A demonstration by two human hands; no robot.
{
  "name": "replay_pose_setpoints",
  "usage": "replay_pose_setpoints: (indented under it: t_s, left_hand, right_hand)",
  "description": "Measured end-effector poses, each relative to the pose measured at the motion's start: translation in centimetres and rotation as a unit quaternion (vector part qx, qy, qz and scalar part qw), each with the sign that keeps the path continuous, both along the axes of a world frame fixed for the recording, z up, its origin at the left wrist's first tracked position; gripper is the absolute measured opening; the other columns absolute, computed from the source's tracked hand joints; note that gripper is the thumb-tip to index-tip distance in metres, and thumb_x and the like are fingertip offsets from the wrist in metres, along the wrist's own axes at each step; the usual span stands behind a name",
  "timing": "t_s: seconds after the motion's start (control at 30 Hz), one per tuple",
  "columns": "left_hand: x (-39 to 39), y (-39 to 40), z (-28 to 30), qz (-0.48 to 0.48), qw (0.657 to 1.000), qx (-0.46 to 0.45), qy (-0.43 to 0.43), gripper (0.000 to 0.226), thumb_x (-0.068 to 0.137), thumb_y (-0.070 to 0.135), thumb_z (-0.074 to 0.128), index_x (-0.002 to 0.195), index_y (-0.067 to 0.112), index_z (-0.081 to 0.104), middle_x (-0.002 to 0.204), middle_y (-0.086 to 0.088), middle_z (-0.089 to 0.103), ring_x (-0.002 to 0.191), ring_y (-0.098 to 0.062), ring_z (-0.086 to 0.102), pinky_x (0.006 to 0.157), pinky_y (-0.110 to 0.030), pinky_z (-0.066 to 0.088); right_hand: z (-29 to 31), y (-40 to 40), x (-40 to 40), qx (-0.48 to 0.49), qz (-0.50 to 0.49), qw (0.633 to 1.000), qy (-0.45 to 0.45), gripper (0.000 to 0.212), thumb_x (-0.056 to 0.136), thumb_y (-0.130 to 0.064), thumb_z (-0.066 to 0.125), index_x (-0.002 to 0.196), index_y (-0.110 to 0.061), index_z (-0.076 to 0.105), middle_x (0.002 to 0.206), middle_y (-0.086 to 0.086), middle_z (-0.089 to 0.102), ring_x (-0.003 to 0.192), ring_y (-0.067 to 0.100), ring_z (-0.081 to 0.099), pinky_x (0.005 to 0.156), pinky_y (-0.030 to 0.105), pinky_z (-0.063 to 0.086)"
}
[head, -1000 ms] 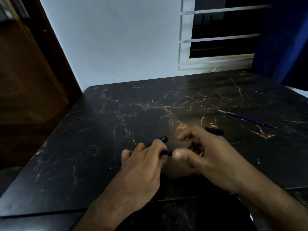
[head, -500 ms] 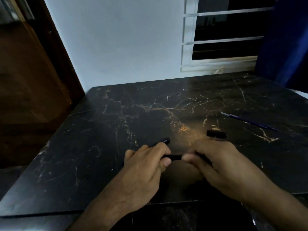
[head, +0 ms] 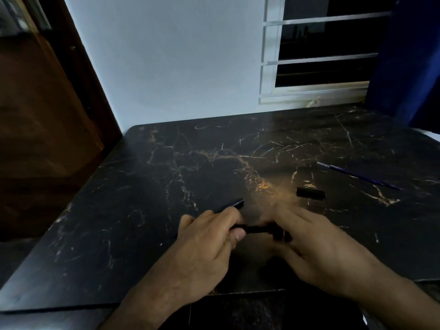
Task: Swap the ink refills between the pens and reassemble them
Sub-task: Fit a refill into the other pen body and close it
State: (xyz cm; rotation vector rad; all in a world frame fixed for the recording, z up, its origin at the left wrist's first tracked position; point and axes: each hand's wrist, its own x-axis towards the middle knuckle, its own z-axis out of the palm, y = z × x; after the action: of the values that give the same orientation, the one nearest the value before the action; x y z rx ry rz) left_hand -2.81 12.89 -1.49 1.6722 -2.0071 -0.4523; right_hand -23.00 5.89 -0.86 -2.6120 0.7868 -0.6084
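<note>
My left hand (head: 209,236) and my right hand (head: 307,239) both grip a black pen (head: 256,229) that spans the gap between them, low over the dark marble table (head: 166,186). A second black pen barrel (head: 232,205) with a threaded end sticks out past the left hand's fingers. A short black pen piece (head: 310,193) lies on the table just beyond my right hand. Farther right a thin blue ink refill (head: 357,175) lies flat. The ends of the held pen are hidden inside both fists.
The table's left edge drops off beside a brown wooden door (head: 42,129). A white wall and a barred window (head: 321,51) stand behind the table. A blue curtain (head: 414,58) hangs at the far right. The front table edge runs under my forearms.
My right hand has drawn back toward me and uncovered the short black piece. Both hands have settled onto the black pen, now stretched between them.
</note>
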Motion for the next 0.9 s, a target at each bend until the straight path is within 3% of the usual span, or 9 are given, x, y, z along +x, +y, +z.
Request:
replay_pose_setpoints:
  t_s: [0.07,0.17,0.3,0.43,0.5,0.57,0.67,0.83,0.9]
  left_hand:
    - [-0.1,0.0,-0.2,-0.007,1.0,0.004,-0.006,0.019,0.098,0.043,0.029,0.09,0.038,0.046,0.08,0.014,0.057,0.093,0.0,0.047,0.088,-0.026,0.033]
    - [-0.1,0.0,-0.3,-0.003,1.0,0.01,0.016,0.023,0.096,0.046,0.028,0.091,0.038,0.049,0.092,0.014,0.057,0.095,-0.001,0.047,0.083,-0.024,0.035]
    - [0.1,-0.1,-0.2,-0.009,1.0,0.006,0.012,0.019,0.099,0.04,0.033,0.09,0.036,0.049,0.104,0.024,0.051,0.097,0.001,0.046,0.078,-0.021,0.033]
    - [-0.2,0.0,-0.2,-0.011,1.0,-0.016,0.005,0.011,0.099,0.035,0.042,0.094,0.039,0.051,0.106,0.027,0.051,0.099,0.004,0.047,0.084,-0.02,0.032]
    - [-0.4,-0.1,-0.3,0.001,0.999,-0.033,-0.004,0.009,0.098,0.037,0.045,0.096,0.039,0.053,0.094,0.022,0.057,0.097,0.003,0.048,0.09,-0.02,0.029]
    - [-0.4,-0.2,-0.3,0.012,0.999,-0.041,0.012,0.012,0.098,0.04,0.043,0.097,0.038,0.055,0.08,0.02,0.058,0.094,0.001,0.052,0.093,-0.023,0.03]
    - [-0.2,-0.4,-0.3,0.015,0.999,-0.05,0.013,0.013,0.098,0.04,0.042,0.093,0.038,0.054,0.076,0.017,0.058,0.089,-0.002,0.054,0.095,-0.028,0.031]
    - [-0.2,-0.4,-0.3,0.01,0.998,-0.062,-0.01,0.012,0.099,0.038,0.045,0.094,0.038,0.056,0.075,0.02,0.059,0.089,0.0,0.053,0.093,-0.028,0.029]
    - [-0.2,-0.4,-0.3,0.005,0.996,-0.086,-0.034,0.015,0.098,0.04,0.043,0.095,0.038,0.058,0.073,0.026,0.056,0.084,0.003,0.052,0.089,-0.029,0.03]
  right_hand:
    - [-0.2,0.1,0.1,-0.021,-0.03,0.999,0.012,0.014,0.093,-0.045,0.051,0.099,-0.035,0.058,0.093,-0.019,0.057,0.083,0.001,0.057,0.069,0.024,0.051]
    - [-0.1,0.2,0.2,-0.041,-0.064,0.997,0.012,0.044,0.092,-0.066,0.023,0.087,-0.034,0.052,0.077,-0.017,0.054,0.07,0.003,0.055,0.061,0.033,0.05]
    - [0.0,0.2,0.2,-0.015,0.004,0.999,0.031,0.033,0.092,-0.056,0.04,0.111,-0.033,0.052,0.102,-0.021,0.05,0.085,0.0,0.056,0.068,0.026,0.05]
    - [-0.2,0.4,0.2,-0.098,-0.038,0.994,0.026,0.047,0.099,-0.053,0.029,0.077,-0.023,0.058,0.071,-0.011,0.056,0.059,0.01,0.053,0.051,0.039,0.049]
    - [-0.4,0.2,0.3,-0.049,-0.07,0.996,0.006,0.056,0.094,-0.066,0.024,0.07,-0.025,0.054,0.064,-0.009,0.056,0.057,0.009,0.053,0.053,0.039,0.048]
    - [-0.8,-0.2,0.0,0.031,-0.082,0.995,-0.048,0.042,0.089,-0.069,0.039,0.078,-0.032,0.055,0.073,-0.013,0.059,0.068,0.008,0.059,0.059,0.03,0.049]
    - [-0.8,-0.6,-0.1,-0.005,-0.031,0.999,-0.023,0.015,0.091,-0.044,0.057,0.1,-0.032,0.056,0.094,-0.019,0.055,0.083,0.003,0.057,0.068,0.025,0.048]
    - [-1.1,-0.3,0.2,0.004,-0.025,1.0,0.013,0.039,0.098,-0.051,0.035,0.073,-0.025,0.048,0.067,-0.009,0.053,0.061,0.01,0.052,0.058,0.036,0.046]
    - [-1.0,-0.3,0.4,0.149,-0.051,0.987,-0.037,0.046,0.097,-0.052,0.042,0.065,-0.02,0.051,0.055,-0.004,0.053,0.048,0.01,0.049,0.048,0.032,0.041]
